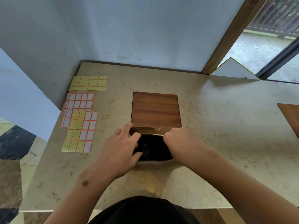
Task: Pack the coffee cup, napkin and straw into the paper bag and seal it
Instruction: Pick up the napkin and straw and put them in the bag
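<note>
- Paper bag point(146, 130) stands open mid-surface point(226, 126) — dark inside, contents unclear
- left hand point(123, 147) grasps its left rim
- right hand point(176, 137) clenched on the right rim

Soft daylight from right; wide-angle edge distortion.

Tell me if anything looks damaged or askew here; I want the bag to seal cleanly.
The paper bag has a ragged, torn-looking far rim between the two hands, left hand and right hand. The sticker sheets at left overlap untidily. Nothing looks spilled on the counter.
</note>
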